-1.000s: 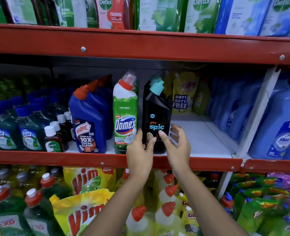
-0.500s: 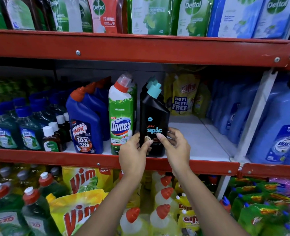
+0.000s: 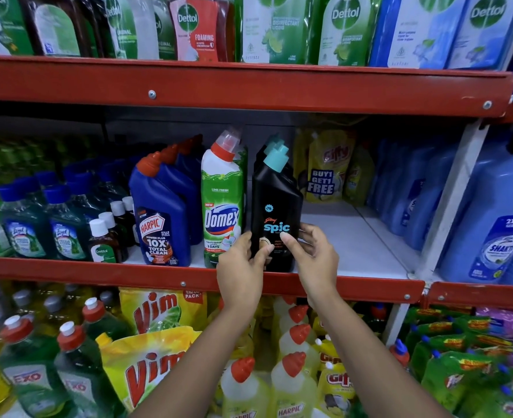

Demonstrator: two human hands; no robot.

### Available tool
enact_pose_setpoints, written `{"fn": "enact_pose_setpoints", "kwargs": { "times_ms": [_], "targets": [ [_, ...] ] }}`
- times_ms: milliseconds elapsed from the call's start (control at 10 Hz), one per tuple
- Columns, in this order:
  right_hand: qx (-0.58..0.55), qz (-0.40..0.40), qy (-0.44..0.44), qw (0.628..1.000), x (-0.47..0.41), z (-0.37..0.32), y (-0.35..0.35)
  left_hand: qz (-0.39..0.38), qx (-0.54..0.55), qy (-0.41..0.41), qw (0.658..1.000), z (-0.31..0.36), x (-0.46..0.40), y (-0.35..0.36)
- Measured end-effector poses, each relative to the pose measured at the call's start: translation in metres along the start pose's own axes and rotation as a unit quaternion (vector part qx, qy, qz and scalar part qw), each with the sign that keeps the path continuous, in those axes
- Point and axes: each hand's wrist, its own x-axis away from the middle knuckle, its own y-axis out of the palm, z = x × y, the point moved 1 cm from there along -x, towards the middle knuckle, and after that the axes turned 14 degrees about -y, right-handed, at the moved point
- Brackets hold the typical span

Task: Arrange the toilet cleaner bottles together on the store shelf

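On the middle shelf (image 3: 354,254) a black Spic toilet cleaner bottle (image 3: 275,206) with a teal cap stands upright at the front edge. More black bottles line up behind it. My left hand (image 3: 240,270) and my right hand (image 3: 312,254) clasp its lower part from both sides. Just to its left stands a green and white Domex bottle (image 3: 222,203). Further left, blue Harpic bottles (image 3: 161,212) with red caps stand in a row.
Small brown Dettol bottles (image 3: 103,236) and green Lizol bottles (image 3: 23,224) fill the shelf's left. Yellow Giffy pouches (image 3: 327,170) stand at the back; blue Shakti jugs (image 3: 496,224) are on the right. Bare white shelf lies right of the black bottle. Vim pouches (image 3: 155,348) sit below.
Both hands stay on the black bottle, which stands at the same spot beside the Domex bottle. My fingers have shifted slightly on it. The camera has tilted a little.
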Motion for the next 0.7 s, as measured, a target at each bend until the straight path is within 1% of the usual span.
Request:
{"fn": "enact_pose_setpoints", "kwargs": {
  "times_ms": [400, 500, 600, 700],
  "targets": [
    [0.012, -0.002, 0.011, 1.000, 0.001, -0.004, 0.000, -0.021, -0.012, -0.001, 1.000, 0.002, -0.003, 0.001],
    [0.017, -0.020, 0.019, 0.999, 0.001, -0.008, -0.003, -0.041, -0.020, -0.002, 0.999, 0.003, -0.004, -0.003],
    [0.033, -0.055, 0.016, 0.998, 0.004, -0.012, -0.007, -0.059, -0.015, 0.014, 0.998, 0.006, -0.002, -0.010],
    [0.068, -0.025, -0.020, 0.997, 0.006, -0.033, -0.017, -0.027, 0.030, 0.071, 0.997, 0.027, 0.001, -0.026]
  ]
}}
